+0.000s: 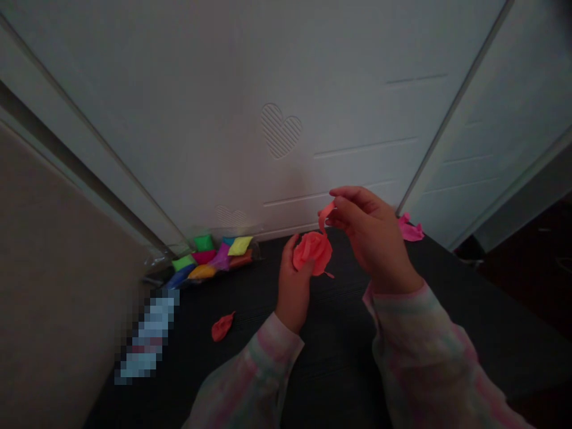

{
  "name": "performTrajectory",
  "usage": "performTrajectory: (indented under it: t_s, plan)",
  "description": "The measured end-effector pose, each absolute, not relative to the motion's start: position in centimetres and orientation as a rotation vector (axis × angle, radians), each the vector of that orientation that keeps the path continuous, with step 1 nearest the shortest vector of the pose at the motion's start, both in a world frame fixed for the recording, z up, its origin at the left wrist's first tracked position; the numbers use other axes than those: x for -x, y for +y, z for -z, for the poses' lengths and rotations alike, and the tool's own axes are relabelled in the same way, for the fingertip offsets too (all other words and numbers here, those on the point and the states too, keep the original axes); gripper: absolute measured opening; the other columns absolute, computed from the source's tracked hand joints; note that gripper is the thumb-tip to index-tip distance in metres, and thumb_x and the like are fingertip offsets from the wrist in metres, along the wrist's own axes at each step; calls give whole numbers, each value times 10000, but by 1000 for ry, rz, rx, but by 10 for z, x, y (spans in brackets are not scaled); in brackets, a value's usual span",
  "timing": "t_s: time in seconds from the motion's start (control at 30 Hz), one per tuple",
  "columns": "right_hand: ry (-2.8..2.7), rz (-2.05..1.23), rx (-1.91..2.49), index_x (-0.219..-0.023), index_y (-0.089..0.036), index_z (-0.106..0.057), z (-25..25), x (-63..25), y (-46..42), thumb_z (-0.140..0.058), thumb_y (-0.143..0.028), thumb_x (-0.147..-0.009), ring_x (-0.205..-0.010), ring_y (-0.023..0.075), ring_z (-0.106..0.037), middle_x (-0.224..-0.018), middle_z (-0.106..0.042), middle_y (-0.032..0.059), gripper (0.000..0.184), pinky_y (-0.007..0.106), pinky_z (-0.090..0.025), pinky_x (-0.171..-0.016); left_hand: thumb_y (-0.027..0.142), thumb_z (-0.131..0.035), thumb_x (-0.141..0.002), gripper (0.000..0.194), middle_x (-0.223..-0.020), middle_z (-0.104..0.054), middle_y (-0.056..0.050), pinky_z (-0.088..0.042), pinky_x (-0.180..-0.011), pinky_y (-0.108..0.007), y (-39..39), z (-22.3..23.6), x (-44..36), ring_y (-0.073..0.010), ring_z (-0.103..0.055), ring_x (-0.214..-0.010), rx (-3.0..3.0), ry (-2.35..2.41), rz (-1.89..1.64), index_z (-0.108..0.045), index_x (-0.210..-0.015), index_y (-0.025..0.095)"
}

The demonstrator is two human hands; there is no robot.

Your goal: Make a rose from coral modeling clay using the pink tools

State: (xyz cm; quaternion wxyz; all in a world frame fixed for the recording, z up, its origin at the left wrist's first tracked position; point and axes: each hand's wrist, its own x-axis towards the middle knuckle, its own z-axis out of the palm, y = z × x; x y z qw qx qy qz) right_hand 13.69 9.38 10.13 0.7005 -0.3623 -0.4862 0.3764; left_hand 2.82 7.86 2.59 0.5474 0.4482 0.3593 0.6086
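Observation:
My left hand [292,289] cups a ruffled coral-red flower [313,251] against its fingers, and the flower's material is hard to tell in this dim light. Just above it, my right hand [369,238] pinches a thin coral-red strip [326,215] between its fingers and thumb. The strip's lower end meets the top of the flower. A loose coral-red petal [222,326] lies on the dark table [339,363] below and left of my left hand. A crumpled pink piece [411,231] sits beyond my right hand.
Several bright packets of coloured material [212,259] lie in a heap by the white panelled wall [179,119]. A pixelated, blurred object [149,336] lies near the table's left side. A beige surface [58,286] rises along the left.

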Motion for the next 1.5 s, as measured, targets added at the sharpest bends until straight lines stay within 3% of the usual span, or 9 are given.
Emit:
performTrajectory:
  t_s: [0.4, 0.7, 1.1, 1.5]
  plan:
    - [-1162, -1115, 733, -822, -207, -552, -100, -120, 83, -525, -276, -680, -591, 84, -541, -657, -558, -31, 160, 257, -451, -604, 46, -508, -607, 493, -1058, -515, -46, -396, -797, -290, 80, -37, -25, -166, -506, -927, -997, 850, -1473, -416, -1064, 206]
    - [-1130, -1372, 669, -783, -208, -563, -104, -112, 76, -516, -215, -686, -565, 72, -515, -613, -546, -41, 107, 224, -416, -546, 74, -500, -609, 417, -1018, -533, -53, -406, -764, -293, 85, -33, -22, -153, -518, -880, -1073, 870, -1493, -449, -1010, 178]
    - [-1170, -1125, 699, -778, -228, -575, -101, -119, 82, -519, -206, -686, -644, 80, -522, -682, -553, -40, 110, 259, -408, -681, 31, -452, -606, 456, -1045, -509, -40, -385, -827, -287, 94, -37, -7, -142, -497, -929, -1222, 1062, -1640, -427, -1032, 192]
    - [-1087, -1337, 628, -739, -235, -559, -103, -117, 81, -507, -190, -685, -644, 94, -534, -636, -535, -48, 87, 307, -415, -723, 37, -444, -617, 480, -1087, -495, -29, -364, -852, -279, 92, -53, 6, -148, -465, -977, -1437, 1365, -1715, -416, -1069, 196]
